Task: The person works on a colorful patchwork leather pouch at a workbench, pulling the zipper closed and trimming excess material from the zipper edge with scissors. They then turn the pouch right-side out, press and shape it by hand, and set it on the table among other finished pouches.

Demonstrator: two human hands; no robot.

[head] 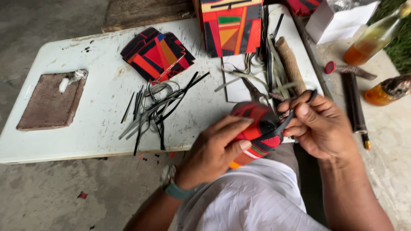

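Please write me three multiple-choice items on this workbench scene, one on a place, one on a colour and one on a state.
1. Where does the brown board lie?
A. At the white table's left end
B. On the ground
C. Under the patchwork box

2. What colour is the strip pinched in the right hand?
A. White
B. Black
C. Yellow

3. How is the red and black patchwork piece held?
A. Flat on the table
B. Hung from a hook
C. Gripped in the left hand, off the table

Answers: 1 A, the board sits at the table's left end; 2 B, the strip shows dark; 3 C, the left fingers wrap the piece above the lap.
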